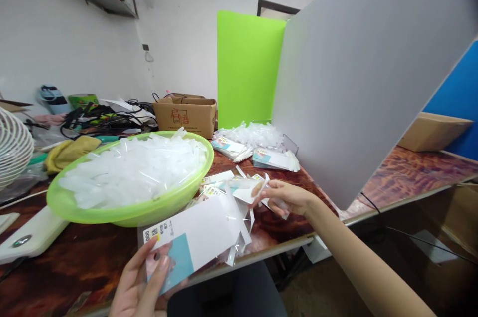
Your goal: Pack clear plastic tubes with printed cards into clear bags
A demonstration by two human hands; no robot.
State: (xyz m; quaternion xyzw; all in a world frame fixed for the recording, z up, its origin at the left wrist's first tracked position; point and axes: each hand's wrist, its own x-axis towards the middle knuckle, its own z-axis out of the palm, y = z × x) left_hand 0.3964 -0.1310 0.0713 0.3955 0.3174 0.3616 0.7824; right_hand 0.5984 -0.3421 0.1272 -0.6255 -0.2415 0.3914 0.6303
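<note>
My left hand [149,282] grips the near end of a packaged card [201,232], white and light blue with printed text, in a clear plastic sleeve. The card slants up to the right over the table's front edge, and the sleeve's far end looks loose and crinkled. Just beyond that end is my right hand [286,197], its fingers pinched round a thin whitish strip [263,185] that curls upward. Under and behind both hands lies a loose pile of similar packaged cards [214,191], partly hidden by the held one.
A green basin [112,213] heaped with translucent plastic pieces [138,170] stands at left. Behind are card stacks [274,159], more plastic pieces [254,135] and a cardboard box [186,116]. A grey partition [358,82] rises at right. Cables [112,117] and a fan [13,147] are far left.
</note>
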